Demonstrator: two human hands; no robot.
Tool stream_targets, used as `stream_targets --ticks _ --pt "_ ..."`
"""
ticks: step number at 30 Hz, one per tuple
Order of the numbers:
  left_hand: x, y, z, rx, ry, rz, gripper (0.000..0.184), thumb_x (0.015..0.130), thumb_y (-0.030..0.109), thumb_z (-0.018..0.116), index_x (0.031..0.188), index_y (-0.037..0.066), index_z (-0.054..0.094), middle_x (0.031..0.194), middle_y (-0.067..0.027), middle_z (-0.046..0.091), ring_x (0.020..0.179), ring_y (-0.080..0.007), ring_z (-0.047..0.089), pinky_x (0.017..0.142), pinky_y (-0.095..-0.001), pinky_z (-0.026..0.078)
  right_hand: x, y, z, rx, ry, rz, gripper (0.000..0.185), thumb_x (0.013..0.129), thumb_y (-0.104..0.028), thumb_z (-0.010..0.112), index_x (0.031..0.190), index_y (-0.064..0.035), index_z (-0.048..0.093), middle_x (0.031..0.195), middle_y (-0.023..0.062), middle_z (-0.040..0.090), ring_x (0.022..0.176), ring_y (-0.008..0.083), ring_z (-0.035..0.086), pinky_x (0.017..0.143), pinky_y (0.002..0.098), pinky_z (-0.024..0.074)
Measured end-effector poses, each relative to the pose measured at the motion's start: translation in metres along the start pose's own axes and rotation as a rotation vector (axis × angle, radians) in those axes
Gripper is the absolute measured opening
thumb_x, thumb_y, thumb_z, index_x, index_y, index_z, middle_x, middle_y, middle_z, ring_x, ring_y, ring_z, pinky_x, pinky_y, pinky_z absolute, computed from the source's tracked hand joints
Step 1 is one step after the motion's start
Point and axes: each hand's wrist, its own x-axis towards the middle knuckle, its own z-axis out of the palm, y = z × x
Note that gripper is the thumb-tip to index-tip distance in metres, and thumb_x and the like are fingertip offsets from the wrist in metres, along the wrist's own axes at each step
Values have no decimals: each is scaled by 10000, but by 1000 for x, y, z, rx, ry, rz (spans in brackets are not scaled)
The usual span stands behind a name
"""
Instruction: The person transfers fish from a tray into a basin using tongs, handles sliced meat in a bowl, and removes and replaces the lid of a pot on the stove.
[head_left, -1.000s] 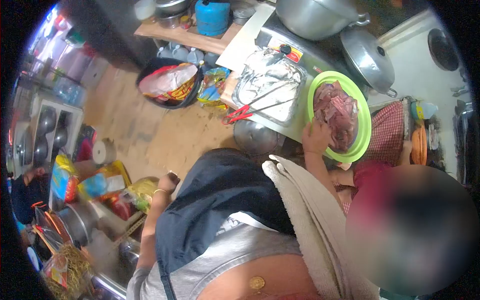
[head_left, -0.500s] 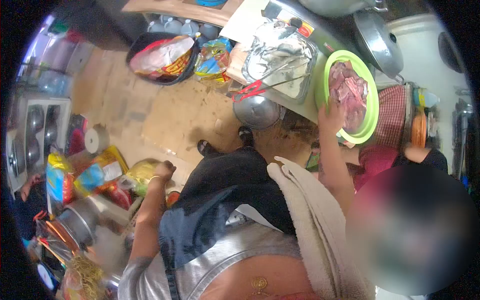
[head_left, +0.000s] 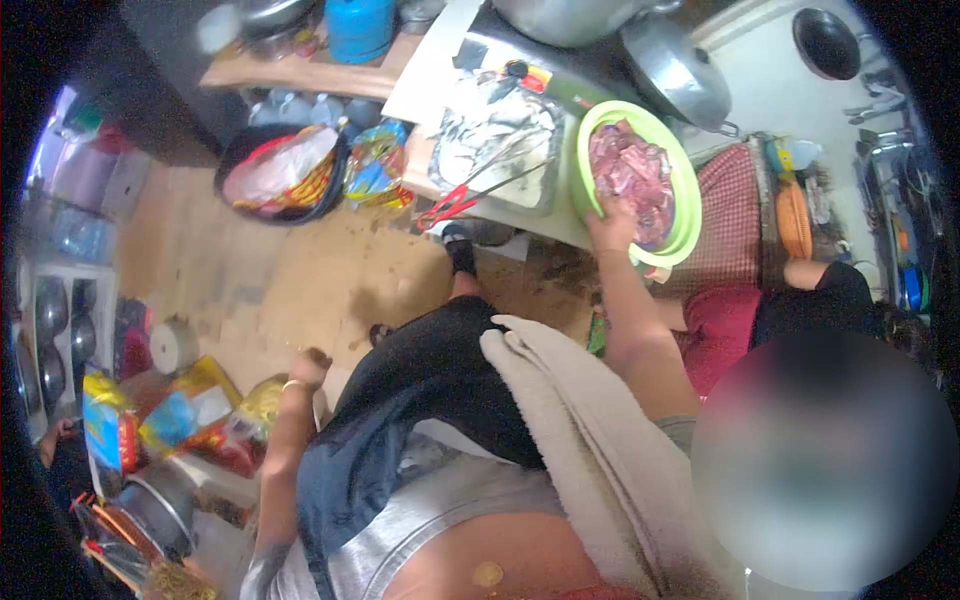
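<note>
My right hand (head_left: 612, 226) is at the near left side of a lime-green basin (head_left: 688, 222), its fingers curled over the rim against the raw pieces inside. Pinkish-red cut meat or fish (head_left: 632, 170) fills the basin. Left of it, a clear tray (head_left: 548, 195) holds silvery whole fish (head_left: 495, 115) and white powder. Red-handled tongs (head_left: 450, 208) lie across that tray. My left hand (head_left: 312, 368) hangs at my side, closed and with nothing visible in it, near bagged goods (head_left: 262, 405).
Another person in a maroon garment (head_left: 722, 325) is close on the right. Large metal pots (head_left: 675, 75) stand behind the basin. A dark tub (head_left: 270, 205) with packaging sits on the floor beside the counter. Shelves with a blue container (head_left: 360, 28) are at the back.
My view has shifted, so the counter and basin appear further left. One of my feet has stepped forward toward the counter. My right hand stays at the basin's rim.
</note>
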Motion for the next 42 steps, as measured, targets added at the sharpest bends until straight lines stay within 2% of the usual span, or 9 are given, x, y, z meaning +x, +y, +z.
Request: stream_targets --ticks 9,13,16,20,24,34,37,39,42 --pt "-66 18 -3 41 18 -165 327 830 355 636 963 63 701 1021 -186 695 1002 -377 645 890 -433 509 0 -23 -17 31 20 -15 377 700 -155 718 1074 -103 720 930 157 634 906 350 602 844 431 477" --pt "-58 -36 38 -92 55 -182 334 827 358 629 930 54 722 1030 -195 691 997 -375 647 894 -440 505 0 -37 -23 39 45 8 383 704 -169 722 1074 -73 712 944 164 646 913 354 602 847 435 470" --pt "-13 -103 103 291 21 69 344 826 351 641 929 32 719 1038 -198 690 993 -373 647 891 -441 505 5 -35 -22 -33 -86 81 384 711 -170 718 1077 -56 702 964 169 655 919 362 602 837 440 470" --pt "-42 -54 64 -122 101 -177 353 832 357 652 936 26 719 1037 -195 694 983 -369 651 878 -435 510 8 -30 -17 16 -58 87 381 718 -186 708 1078 -65 699 959 169 653 902 365 598 824 444 470" --pt "-30 -26 32 -265 126 -245 386 824 385 680 1013 50 710 1048 -178 701 1025 -344 653 914 -417 504 9 -45 -33 60 -38 8 379 711 -204 693 1068 -78 703 949 161 638 896 364 592 834 453 461" --pt "-1 4 -21 -104 53 -232 376 838 387 641 1053 86 710 1133 -155 682 1104 -336 620 962 -417 481 5 -34 -4 -2 131 21 336 712 -178 653 1024 -53 664 970 173 598 928 378 562 850 481 439" --pt "-4 15 -40 -34 -23 -236 391 834 396 631 1057 85 710 1133 -153 682 1101 -334 620 956 -419 481 -8 -76 15 82 78 -153 356 707 -137 636 1053 -53 636 999 177 600 963 394 554 865 497 435" --pt "1 18 -53 99 -48 -204 408 827 402 626 1062 80 710 1123 -156 685 1089 -336 623 946 -423 485 -11 -105 38 214 -47 -242 388 731 -116 637 1109 -32 613 1014 174 606 937 341 588 815 471 469" --pt "22 13 -64 181 -32 -141 420 824 412 612 1066 84 709 1119 -159 685 1070 -336 628 940 -428 484 -29 -132 92 722 -327 442 382 781 -113 640 1140 7 587 1009 177 609 739 253 641 635 402 510"
